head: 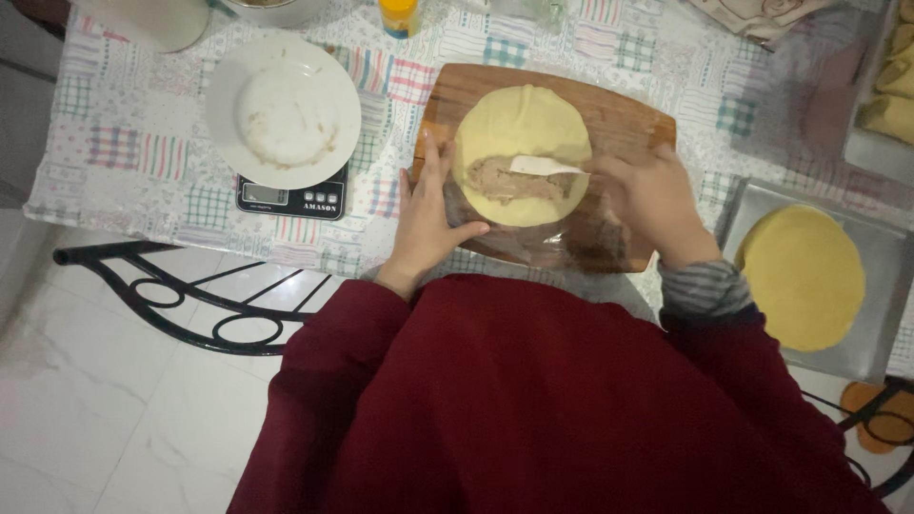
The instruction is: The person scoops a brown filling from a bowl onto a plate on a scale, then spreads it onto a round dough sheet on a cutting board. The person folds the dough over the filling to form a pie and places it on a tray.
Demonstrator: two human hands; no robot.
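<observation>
**Filling spread on one round; second round untouched**

I look down on a surface (114, 143) covered with a patchwork cloth. A wooden board (628, 119) lies near the front edge, at the middle. On it rests a pale yellow dough round (519, 119), flat and unfolded.

My right hand (652, 200) grips a white spatula (543, 166); the fingers are clenched around its handle, and the blade lies on the round. A brown filling (514, 183) sits as a strip across the round's near half, just under the blade. I judge the spreading to be under way: the strip covers only part of the round, and the far half is bare.

My left hand (428, 214) rests flat on the board's left edge, its thumb touching the near rim of the round. Its fingers are stretched out and grasp nothing.

A white plate (284, 109) sits on a black kitchen scale (290, 198) to the left of the board. The plate bears only smears, so I judge that its contents are largely used.

A metal tray (881, 257) at the right front corner carries a second yellow round (804, 276), plain and without filling; that one is not yet worked. At the far right edge another tray holds what appear to be rolled pieces (895, 90), only partly in view. Folding or rolling of the round on the board is not yet begun.
</observation>
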